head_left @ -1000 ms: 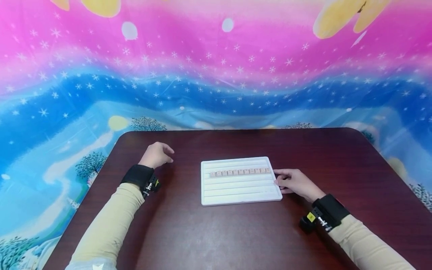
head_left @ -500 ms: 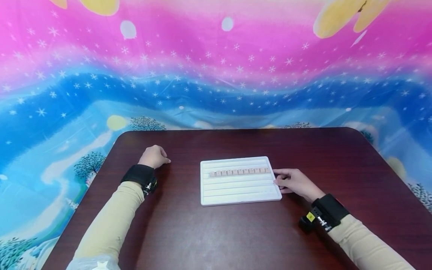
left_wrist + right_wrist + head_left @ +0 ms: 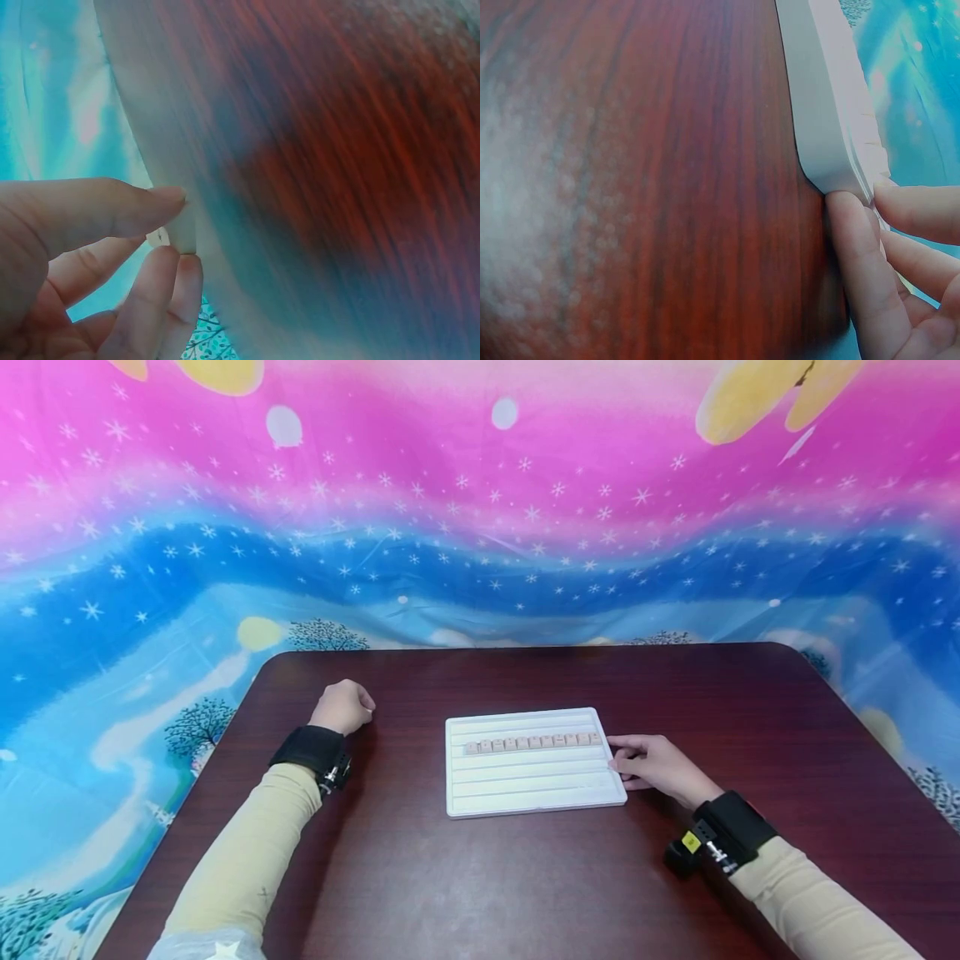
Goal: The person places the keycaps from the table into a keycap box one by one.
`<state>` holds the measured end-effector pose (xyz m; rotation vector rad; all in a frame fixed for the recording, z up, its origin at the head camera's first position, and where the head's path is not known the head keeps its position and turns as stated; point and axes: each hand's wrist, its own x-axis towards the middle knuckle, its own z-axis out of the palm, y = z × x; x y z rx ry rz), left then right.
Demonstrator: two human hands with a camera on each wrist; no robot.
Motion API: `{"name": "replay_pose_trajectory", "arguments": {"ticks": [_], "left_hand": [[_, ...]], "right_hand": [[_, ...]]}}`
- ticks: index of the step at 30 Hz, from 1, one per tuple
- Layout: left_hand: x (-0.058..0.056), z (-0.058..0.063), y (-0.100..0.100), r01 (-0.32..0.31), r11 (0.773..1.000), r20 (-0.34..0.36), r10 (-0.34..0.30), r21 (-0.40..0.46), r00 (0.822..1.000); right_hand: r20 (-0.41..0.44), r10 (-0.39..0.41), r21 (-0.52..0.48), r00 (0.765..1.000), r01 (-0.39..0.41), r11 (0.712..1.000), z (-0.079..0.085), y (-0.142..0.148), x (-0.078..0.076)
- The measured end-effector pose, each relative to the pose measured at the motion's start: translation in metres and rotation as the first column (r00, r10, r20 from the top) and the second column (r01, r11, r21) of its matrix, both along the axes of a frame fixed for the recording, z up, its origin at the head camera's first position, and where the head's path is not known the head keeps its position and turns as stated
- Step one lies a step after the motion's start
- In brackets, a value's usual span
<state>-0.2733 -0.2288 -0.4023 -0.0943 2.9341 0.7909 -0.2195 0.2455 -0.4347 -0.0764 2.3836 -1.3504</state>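
A white ridged tray (image 3: 525, 777) lies on the dark red-brown table, holding a row of small beige keycaps (image 3: 532, 742) along one of its upper grooves. At the tray's right edge, my right hand (image 3: 660, 768) grips the rim; in the right wrist view its fingers (image 3: 859, 247) press the outer wall near a corner while another digit sits on the top edge. Left of the tray, my left hand (image 3: 343, 706) is low over the table. The left wrist view shows it pinching a small pale keycap (image 3: 182, 229) between thumb and fingertips, which partly cover it.
The table (image 3: 465, 893) has rounded far corners. Behind it hangs a pink and blue cloth backdrop (image 3: 480, 543) with snowflakes. Black wrist straps with small cameras sit on both forearms, the right camera (image 3: 682, 853) standing off the wrist.
My left hand has drawn slightly back to the left, its stretched fingers closing into a pinch on the keycap. The right hand and the tray stay put.
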Motion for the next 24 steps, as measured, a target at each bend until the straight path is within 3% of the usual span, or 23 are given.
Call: {"name": "replay_pose_trajectory", "arguments": {"ticks": [9,24], "left_hand": [[0.004,0.006,0.005,0.036,0.999,-0.081,-0.033,0.032,0.996],[0.019,0.026,0.035,0.143,0.983,-0.122,-0.130,0.113,0.984]], "right_hand": [[-0.004,0.006,0.008,1.000,-0.006,1.000,0.001,0.000,0.000],[-0.002,-0.004,0.015,1.000,0.004,1.000,-0.001,0.000,-0.001]]}}
